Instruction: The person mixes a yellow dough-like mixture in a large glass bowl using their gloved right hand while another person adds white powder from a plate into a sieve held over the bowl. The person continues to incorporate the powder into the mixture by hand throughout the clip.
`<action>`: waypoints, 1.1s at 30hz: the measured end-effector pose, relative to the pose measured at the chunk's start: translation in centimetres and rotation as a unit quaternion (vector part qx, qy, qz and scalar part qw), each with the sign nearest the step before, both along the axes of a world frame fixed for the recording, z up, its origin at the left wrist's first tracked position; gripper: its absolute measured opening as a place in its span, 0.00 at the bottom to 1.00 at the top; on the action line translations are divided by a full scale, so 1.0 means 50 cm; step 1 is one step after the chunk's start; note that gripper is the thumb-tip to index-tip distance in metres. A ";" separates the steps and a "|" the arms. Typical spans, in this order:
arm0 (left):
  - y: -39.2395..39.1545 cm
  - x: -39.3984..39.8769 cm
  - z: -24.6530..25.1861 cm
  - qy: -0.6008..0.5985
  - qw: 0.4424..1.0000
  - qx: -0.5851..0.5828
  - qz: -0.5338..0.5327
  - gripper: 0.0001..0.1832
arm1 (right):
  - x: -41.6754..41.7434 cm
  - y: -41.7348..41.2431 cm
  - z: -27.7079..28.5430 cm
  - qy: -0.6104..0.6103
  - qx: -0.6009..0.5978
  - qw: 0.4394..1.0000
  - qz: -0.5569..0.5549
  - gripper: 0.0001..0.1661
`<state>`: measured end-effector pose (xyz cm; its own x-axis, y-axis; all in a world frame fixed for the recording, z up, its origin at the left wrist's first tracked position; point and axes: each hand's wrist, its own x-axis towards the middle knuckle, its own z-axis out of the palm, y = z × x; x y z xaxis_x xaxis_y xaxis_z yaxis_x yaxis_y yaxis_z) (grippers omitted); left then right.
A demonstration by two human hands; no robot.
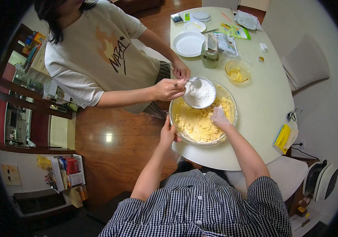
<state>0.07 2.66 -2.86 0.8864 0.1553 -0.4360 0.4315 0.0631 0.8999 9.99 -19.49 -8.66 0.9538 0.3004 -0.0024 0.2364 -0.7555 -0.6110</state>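
A large clear mixing bowl stands near the table's rounded end, holding crumbly yellow dough dusted with white powder. My left hand grips its left rim. Inside the bowl, my right hand reaches into the dough at the right; it is coated white and its fingertips are partly buried, so their closure is unclear. Over the bowl's far part, another person's hands hold a smaller bowl of white powder and a thin-handled utensil. The smaller bowl hides some of the dough behind it.
On the pale table are a glass bowl with yellow liquid, a jar, a white dish, opened packets and a yellow tissue box. The other person stands at the left.
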 end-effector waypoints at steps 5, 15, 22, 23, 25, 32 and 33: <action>0.005 0.004 -0.014 0.001 1.000 0.022 -0.015 0.29 | -0.001 0.002 -0.032 0.021 -0.127 0.992 0.015 0.10; 0.030 0.007 -0.092 -0.055 0.995 0.083 -0.031 0.28 | -0.017 0.001 0.064 0.040 -0.150 0.987 -0.041 0.11; 0.006 0.007 -0.030 -0.008 1.000 0.022 -0.002 0.28 | -0.017 -0.025 0.014 -0.021 -0.076 0.996 -0.027 0.11; 0.006 0.007 -0.031 -0.008 1.000 0.025 -0.002 0.28 | -0.016 -0.027 0.005 -0.037 -0.063 0.997 -0.017 0.10; 0.008 0.006 -0.034 -0.011 1.000 0.029 -0.004 0.28 | -0.014 -0.025 0.007 -0.069 -0.037 0.997 0.003 0.09; 0.004 0.009 -0.008 0.005 0.998 0.056 -0.013 0.28 | -0.034 0.012 0.057 0.039 -0.084 0.996 0.011 0.11; 0.005 0.007 -0.004 0.012 0.999 0.047 -0.008 0.28 | -0.042 0.018 0.093 0.048 -0.103 0.993 0.019 0.11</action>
